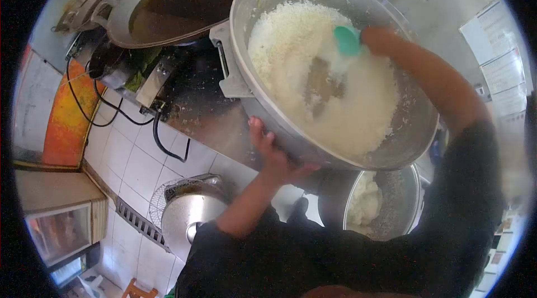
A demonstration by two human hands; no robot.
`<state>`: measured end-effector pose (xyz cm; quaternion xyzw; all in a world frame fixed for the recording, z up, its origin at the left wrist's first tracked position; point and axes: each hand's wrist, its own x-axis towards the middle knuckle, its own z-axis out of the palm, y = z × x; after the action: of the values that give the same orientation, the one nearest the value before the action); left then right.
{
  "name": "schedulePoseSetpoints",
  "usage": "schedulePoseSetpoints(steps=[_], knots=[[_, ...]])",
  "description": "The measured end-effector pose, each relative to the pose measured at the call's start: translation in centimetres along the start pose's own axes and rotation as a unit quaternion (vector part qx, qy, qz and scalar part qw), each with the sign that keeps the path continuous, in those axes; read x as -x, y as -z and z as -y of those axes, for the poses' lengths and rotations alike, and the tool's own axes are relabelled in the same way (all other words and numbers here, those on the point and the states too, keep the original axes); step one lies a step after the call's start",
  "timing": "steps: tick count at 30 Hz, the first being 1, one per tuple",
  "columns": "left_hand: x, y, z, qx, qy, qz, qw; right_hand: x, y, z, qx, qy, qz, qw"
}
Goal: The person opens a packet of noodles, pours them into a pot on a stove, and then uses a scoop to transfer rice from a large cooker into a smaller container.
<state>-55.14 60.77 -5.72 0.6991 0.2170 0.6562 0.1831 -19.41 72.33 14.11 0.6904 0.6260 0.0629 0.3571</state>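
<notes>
A large aluminium pot (268,102) leans at an angle, with white rice (296,24) spread inside it and a greyish bare patch in the middle. My right hand (380,41) is over the rice, blurred by motion, and grips a green plastic scoop (348,41). What the scoop carries is too smeared to make out. Against the pot's outer wall, low on the near side, rests my left hand (277,159) with fingers spread. Under the pot's rim stands a smaller metal pot (397,203) holding a white clump (364,200), partly hidden by the large pot and my arm.
A wide pan of dark brown liquid (184,1) sits on the stove at upper left. The dark stovetop (196,96) borders the big pot. Below lie a round metal lid (187,219) and a wire basket (162,203). A black hose (162,135) hangs over white floor tiles.
</notes>
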Motion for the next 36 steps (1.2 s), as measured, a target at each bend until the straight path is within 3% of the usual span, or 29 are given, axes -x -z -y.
schedulePoseSetpoints(steps=[3, 6, 9, 11, 14, 18, 21, 24, 27, 29, 33, 36], knots=[[0.3, 0.5, 0.0, -0.003, -0.009, 0.020, 1.000, 0.8, -1.6, 1.6, -0.064, -0.020, 0.029, 0.997], [0.2, 0.7, 0.0, -0.025, -0.019, 0.035, 0.999, 1.9, -0.8, 3.0, -0.036, 0.004, 0.002, 0.999], [1.2, 0.7, 0.5, -0.037, -0.033, 0.058, 0.997, 3.2, 0.8, 4.8, 0.000, 0.088, -0.094, 0.992], [1.8, 0.4, 0.9, -0.034, -0.033, 0.061, 0.997, 4.6, 3.5, 7.0, 0.010, 0.192, -0.058, 0.980], [2.3, 0.5, 1.1, -0.021, -0.007, 0.052, 0.998, 6.0, 3.9, 9.9, -0.019, 0.217, -0.052, 0.975], [1.6, -0.1, 0.5, 0.035, 0.039, 0.024, 0.998, 2.4, 4.0, 6.9, -0.130, 0.058, -0.068, 0.987], [2.1, -0.1, 1.0, -0.015, 0.008, 0.024, 1.000, 1.5, -0.3, 9.5, -0.136, 0.116, -0.014, 0.984], [2.2, -0.1, 1.2, -0.066, -0.042, 0.017, 0.997, 4.7, -3.0, 12.6, -0.208, 0.091, -0.031, 0.973], [1.1, -0.5, 0.6, -0.081, -0.058, -0.016, 0.995, 8.6, 1.0, 13.3, -0.260, 0.052, -0.021, 0.964], [1.1, -1.3, 0.7, -0.079, -0.078, -0.053, 0.992, 9.2, 3.1, 14.1, -0.256, 0.083, -0.027, 0.963], [0.1, -0.7, -0.1, -0.101, -0.053, -0.038, 0.993, 9.2, 2.5, 14.4, -0.229, 0.151, 0.036, 0.961], [1.8, -1.2, 0.8, -0.083, -0.021, -0.049, 0.995, 9.4, 1.5, 15.1, -0.252, 0.168, 0.021, 0.953]])
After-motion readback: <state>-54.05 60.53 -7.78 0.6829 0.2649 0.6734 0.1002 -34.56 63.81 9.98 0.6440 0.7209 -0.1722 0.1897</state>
